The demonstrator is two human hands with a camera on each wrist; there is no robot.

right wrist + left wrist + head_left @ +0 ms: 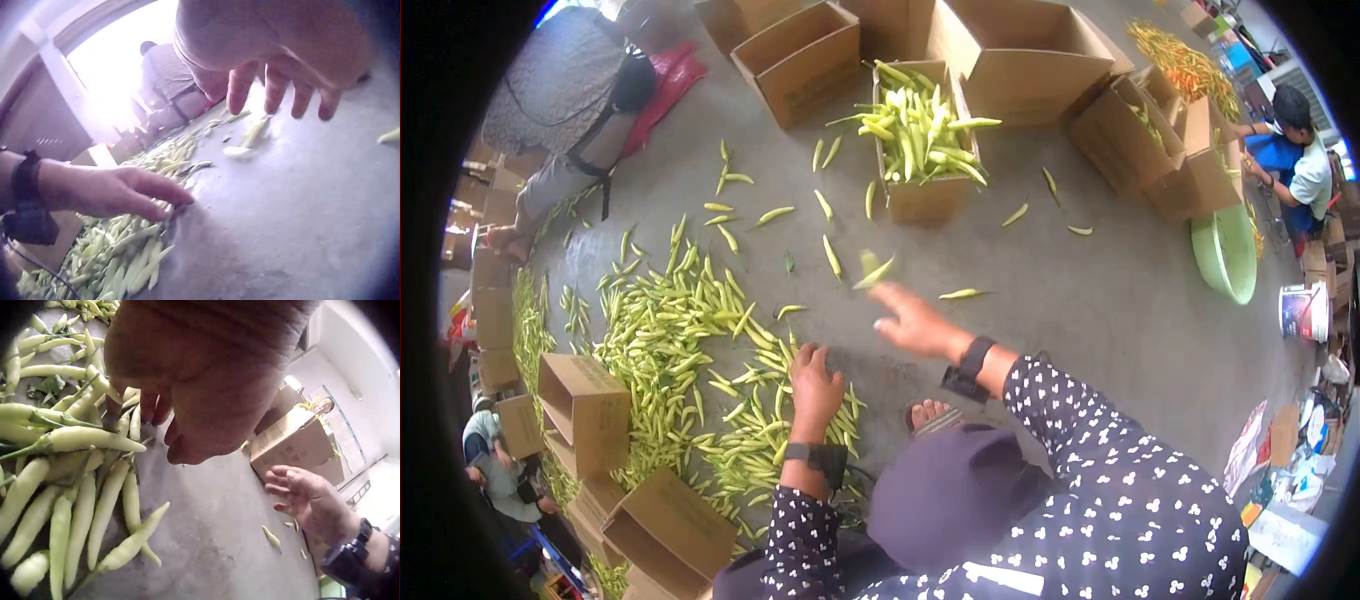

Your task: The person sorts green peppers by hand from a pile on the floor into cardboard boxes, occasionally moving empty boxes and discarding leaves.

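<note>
My right hand (920, 322) is stretched out over the floor with its fingers spread and nothing in its grasp. Just past its fingertips is a blurred pale green chili pepper (253, 134), apart from the hand. Over the near right edge of a large heap of pale green chili peppers (665, 330) hangs my left hand (815, 385), its fingers pointing down. Seen from the left wrist, several peppers (81, 439) lie close beside those fingers, whose tips are partly hidden. From the right wrist, the left hand (103, 190) shows loosely extended fingers beside the heap.
An upright carton (930, 200) full of chili peppers stands ahead, with other cartons (800, 75) around it. Loose peppers (830, 257) lie scattered on the grey floor. A green basin (1225, 255) and a white bucket (1305, 310) are at right. Other people work at both sides.
</note>
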